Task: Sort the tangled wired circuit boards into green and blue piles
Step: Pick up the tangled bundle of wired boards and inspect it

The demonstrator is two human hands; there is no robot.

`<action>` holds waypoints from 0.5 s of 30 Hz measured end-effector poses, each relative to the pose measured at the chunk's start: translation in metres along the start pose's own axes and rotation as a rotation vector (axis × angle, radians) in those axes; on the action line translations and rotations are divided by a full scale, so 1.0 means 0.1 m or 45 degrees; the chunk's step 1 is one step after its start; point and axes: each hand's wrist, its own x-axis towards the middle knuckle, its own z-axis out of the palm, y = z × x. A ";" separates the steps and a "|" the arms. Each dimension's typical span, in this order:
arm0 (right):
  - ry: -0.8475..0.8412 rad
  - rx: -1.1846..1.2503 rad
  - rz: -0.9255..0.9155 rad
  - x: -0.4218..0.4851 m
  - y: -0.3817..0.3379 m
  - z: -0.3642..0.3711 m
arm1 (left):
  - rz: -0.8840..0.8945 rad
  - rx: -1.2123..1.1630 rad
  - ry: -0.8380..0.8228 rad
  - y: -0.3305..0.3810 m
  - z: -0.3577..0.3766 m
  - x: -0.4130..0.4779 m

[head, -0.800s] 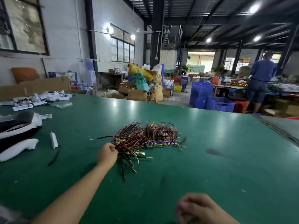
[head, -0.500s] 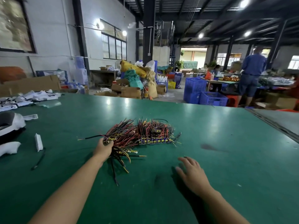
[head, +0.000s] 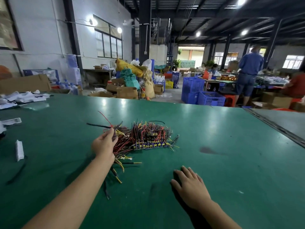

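On the green table [head: 231, 162], left hand [head: 104, 144] grips the wire tangle [head: 145, 136]; right hand [head: 189, 185] lies flat nearby.

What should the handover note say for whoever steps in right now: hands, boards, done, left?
Left hand grips a bunch of wires at the left side of the tangle of wired boards, mid-table.
Right hand lies flat and open on the green table, nearer the person and apart from the tangle.
Blue boards show along the tangle's near edge; I cannot make out any green ones.
Done: nothing; no sorted pile is in view.
Left: pull boards free, start green and blue piles.
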 end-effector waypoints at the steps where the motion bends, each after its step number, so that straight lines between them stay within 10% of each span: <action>1: -0.003 0.001 0.002 0.01 0.01 0.01 | 0.010 -0.066 -0.012 -0.01 0.08 -0.06; 11: -0.045 0.017 0.032 -0.02 -0.02 0.05 | -0.088 -0.026 0.479 -0.23 0.18 -0.34; 15: -0.045 0.052 0.034 -0.04 -0.04 -0.02 | -0.112 -0.315 0.312 -0.13 0.23 -0.58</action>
